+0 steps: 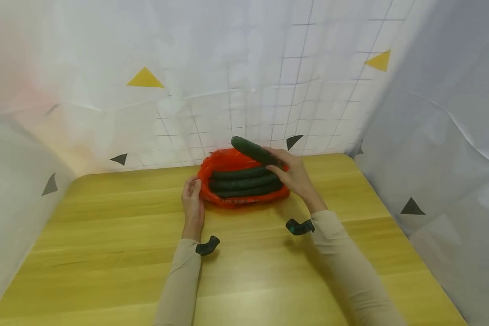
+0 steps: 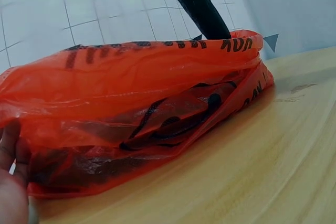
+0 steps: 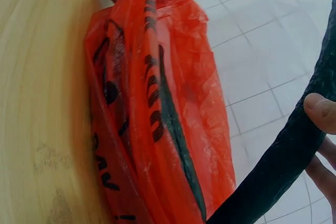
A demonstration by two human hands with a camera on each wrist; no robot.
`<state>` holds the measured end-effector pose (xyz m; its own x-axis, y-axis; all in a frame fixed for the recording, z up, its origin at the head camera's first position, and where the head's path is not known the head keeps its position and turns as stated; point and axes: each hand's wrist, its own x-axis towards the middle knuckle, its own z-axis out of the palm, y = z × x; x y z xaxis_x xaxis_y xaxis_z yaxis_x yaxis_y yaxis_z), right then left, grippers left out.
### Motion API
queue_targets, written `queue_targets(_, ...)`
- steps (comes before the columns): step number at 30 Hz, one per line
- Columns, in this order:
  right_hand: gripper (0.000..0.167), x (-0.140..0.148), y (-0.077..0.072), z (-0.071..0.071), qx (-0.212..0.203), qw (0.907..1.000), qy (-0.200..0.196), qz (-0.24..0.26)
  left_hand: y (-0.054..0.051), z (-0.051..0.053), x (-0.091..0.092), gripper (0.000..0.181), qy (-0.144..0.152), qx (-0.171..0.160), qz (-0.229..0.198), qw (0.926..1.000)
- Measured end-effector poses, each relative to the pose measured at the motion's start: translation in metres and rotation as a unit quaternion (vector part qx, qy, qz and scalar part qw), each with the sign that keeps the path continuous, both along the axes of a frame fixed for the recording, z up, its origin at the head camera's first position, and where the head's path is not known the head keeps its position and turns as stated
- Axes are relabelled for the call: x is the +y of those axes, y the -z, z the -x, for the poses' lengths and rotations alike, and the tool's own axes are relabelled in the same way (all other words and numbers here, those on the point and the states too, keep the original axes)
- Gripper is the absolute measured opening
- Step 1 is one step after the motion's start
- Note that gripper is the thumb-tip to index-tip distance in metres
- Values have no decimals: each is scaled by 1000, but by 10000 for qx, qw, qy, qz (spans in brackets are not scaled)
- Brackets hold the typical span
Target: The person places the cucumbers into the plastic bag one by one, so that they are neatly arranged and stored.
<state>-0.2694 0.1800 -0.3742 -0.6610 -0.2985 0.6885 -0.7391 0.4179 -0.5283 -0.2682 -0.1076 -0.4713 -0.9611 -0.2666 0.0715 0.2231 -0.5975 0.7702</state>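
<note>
A red plastic bag (image 1: 224,158) with black print stands at the far side of the table, its mouth rolled open. Several dark green cucumbers (image 1: 244,183) lie side by side in it. My right hand (image 1: 292,174) grips another cucumber (image 1: 250,149) between thumb and fingers, tilted above the bag's right part, its far end pointing up and left. At the bag's left end, my left hand (image 1: 193,203) holds the plastic edge; in the left wrist view its fingers (image 2: 11,148) lie against the bag, partly cut off by the frame.
The wooden table (image 1: 118,253) ends just behind the bag at a white gridded backdrop (image 1: 208,54). White sheets with dark triangles (image 1: 412,207) rise on both sides. Each wrist wears a small black camera (image 1: 208,246).
</note>
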Motion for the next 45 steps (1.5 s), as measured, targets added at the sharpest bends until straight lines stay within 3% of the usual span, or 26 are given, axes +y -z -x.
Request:
queue_targets(10, 50, -2, 5, 6, 23, 9981, -9, -620, 0, 0, 1, 16, -115, 141, -29, 9998)
queue_targets(27, 45, -4, 16, 9, -438, 9903, 183, -1307, 0, -3, -1, 23, -180, 183, -29, 9997)
queue_targets(45, 43, -9, 30, 16, -337, 9858, 99, -1641, 1, -3, -2, 26, -182, 247, -52, 9995)
